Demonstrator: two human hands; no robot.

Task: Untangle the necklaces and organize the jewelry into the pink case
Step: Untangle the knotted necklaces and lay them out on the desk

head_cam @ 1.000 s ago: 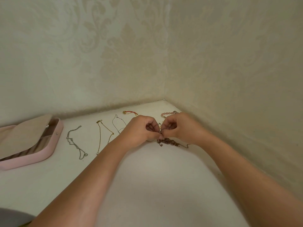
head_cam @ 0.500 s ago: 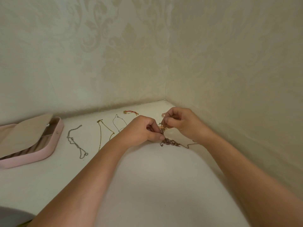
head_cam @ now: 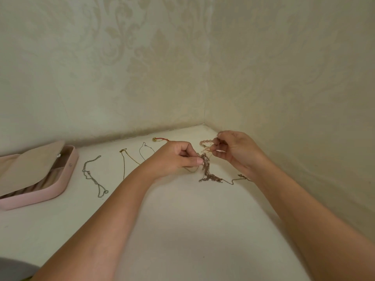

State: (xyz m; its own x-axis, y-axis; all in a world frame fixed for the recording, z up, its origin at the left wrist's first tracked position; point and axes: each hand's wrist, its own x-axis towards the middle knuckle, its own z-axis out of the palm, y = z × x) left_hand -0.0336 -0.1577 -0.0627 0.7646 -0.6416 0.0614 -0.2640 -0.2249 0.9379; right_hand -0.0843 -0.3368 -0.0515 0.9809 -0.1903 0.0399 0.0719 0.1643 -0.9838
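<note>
A knot of thin brownish chains [head_cam: 209,171] hangs from my fingers down to the white tabletop near the corner. My left hand [head_cam: 174,159] pinches the top of the tangle. My right hand [head_cam: 235,151] is raised to its right and pinches a pink beaded strand [head_cam: 207,143] that leads out of the tangle. One loose chain end [head_cam: 241,177] trails right under my right wrist. The open pink case [head_cam: 40,196] lies at the far left, its beige lid flap [head_cam: 30,167] folded over the slots.
Laid out on the table between case and hands are a silver chain [head_cam: 92,177], a gold chain [head_cam: 123,161], a thin silver chain [head_cam: 145,151] and a red cord bracelet [head_cam: 160,139]. Patterned walls close the back and the right side.
My right hand has lifted and moved right, away from my left hand, drawing the pink beaded strand out. The tangle has been pulled up off the table and stretched longer.
</note>
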